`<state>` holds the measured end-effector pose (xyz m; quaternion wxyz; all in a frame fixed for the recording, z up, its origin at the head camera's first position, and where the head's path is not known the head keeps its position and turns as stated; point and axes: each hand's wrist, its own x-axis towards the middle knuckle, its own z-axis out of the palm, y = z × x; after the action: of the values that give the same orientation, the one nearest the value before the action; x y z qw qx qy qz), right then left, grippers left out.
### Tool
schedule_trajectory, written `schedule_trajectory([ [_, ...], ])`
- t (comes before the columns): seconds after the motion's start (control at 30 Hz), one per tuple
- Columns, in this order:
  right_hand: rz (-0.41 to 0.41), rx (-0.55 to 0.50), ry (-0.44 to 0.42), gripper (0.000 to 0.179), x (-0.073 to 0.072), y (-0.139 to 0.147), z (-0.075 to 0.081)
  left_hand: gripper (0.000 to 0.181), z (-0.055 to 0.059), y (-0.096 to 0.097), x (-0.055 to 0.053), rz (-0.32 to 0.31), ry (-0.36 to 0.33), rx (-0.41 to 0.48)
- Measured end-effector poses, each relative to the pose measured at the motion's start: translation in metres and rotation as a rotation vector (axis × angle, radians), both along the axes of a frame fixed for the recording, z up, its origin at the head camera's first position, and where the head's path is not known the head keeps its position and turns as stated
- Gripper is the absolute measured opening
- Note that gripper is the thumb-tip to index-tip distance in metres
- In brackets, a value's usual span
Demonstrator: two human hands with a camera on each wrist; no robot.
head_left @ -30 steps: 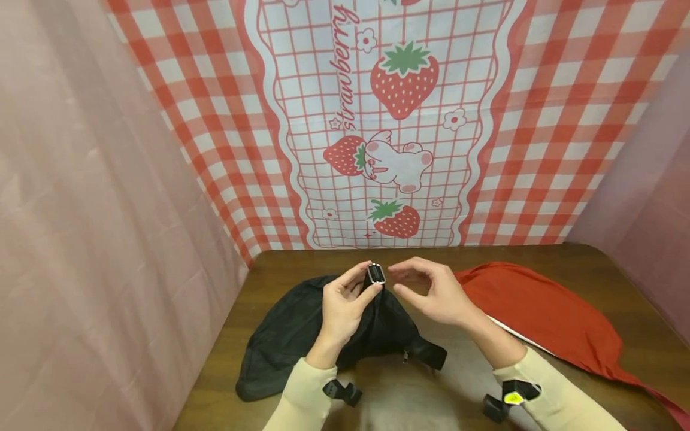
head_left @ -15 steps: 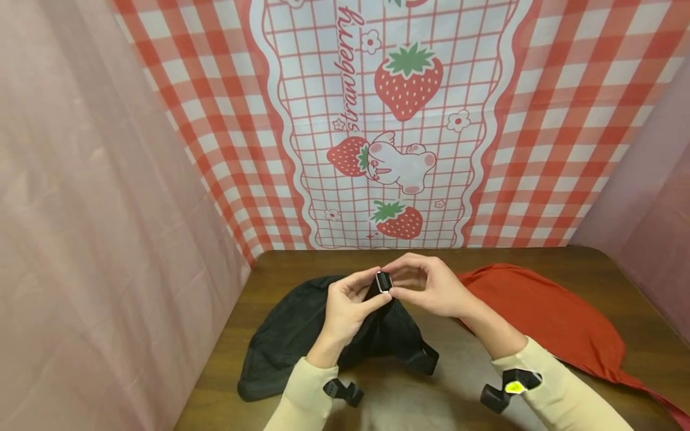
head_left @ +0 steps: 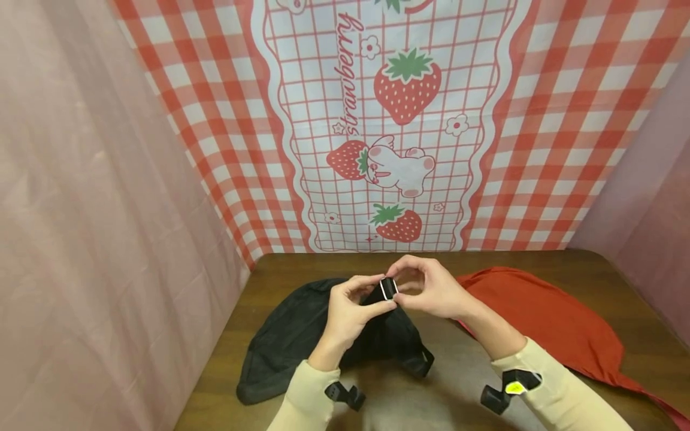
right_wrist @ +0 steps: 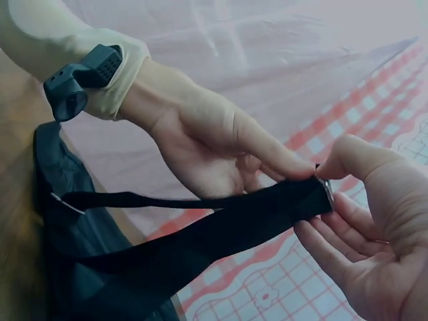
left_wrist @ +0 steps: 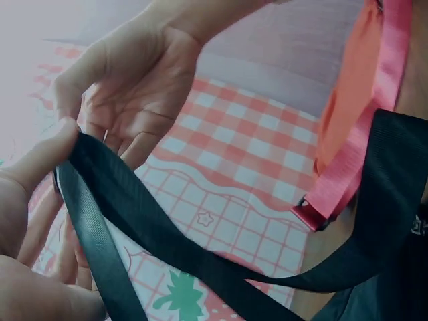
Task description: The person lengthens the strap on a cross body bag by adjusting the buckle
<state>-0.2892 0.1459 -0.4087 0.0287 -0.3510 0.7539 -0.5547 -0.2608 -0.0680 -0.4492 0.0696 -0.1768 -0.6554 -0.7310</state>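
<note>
Webbing foremost: held the black strap up by its silvery-rimmed buckle, above the black bag, with both hands raised and nearly meeting. Pinched one side of the buckle between thumb and fingers of the left hand, and pinched the opposite edge between thumb and fingers of the right hand. A second earlier, held that right hand just clear of the metal, thumb and fingers parted; since then closed the gap, and shifted the buckle slightly lower and toward the right hand's side. Judged this a passage from one-handed holding to two-handed handling, with the buckle steadied from both sides. Saw black inside its rim, but could not tell webbing from crossbar there. Trailed two bands of webbing down from the pinch. Left the black bag lying on the worktop, beneath and leftward of the left hand, and the red bag rightward of the right hand, with a pink strap beside it, both apparently untouched.
</note>
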Motion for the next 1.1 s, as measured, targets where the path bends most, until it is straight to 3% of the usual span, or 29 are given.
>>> schedule_trajectory([
  [0.13,0.044,-0.025,-0.034,0.032,0.000,-0.001,0.002,0.047,0.001,-0.005,0.001,-0.038,-0.018,0.046],
  [0.4,0.093,-0.064,-0.098,0.033,0.002,-0.003,0.001,0.042,0.003,-0.013,0.002,-0.037,0.069,-0.069],
  [0.6,0.087,-0.055,-0.076,0.034,0.004,-0.006,-0.001,0.041,0.002,-0.011,0.004,0.048,0.214,-0.218],
  [0.73,0.081,-0.048,-0.049,0.034,0.005,-0.007,-0.004,0.040,-0.001,-0.009,0.006,0.089,0.236,-0.224],
  [0.83,0.066,-0.045,-0.027,0.033,0.004,-0.006,-0.004,0.038,-0.002,-0.009,0.006,0.080,0.223,-0.184],
  [0.93,0.041,-0.042,-0.008,0.032,0.004,-0.005,-0.002,0.038,-0.001,-0.010,0.005,0.033,0.171,-0.120],
  [1.1,-0.009,-0.097,-0.064,0.032,0.007,0.000,0.001,0.039,0.001,-0.010,0.001,-0.049,0.078,-0.071],
])
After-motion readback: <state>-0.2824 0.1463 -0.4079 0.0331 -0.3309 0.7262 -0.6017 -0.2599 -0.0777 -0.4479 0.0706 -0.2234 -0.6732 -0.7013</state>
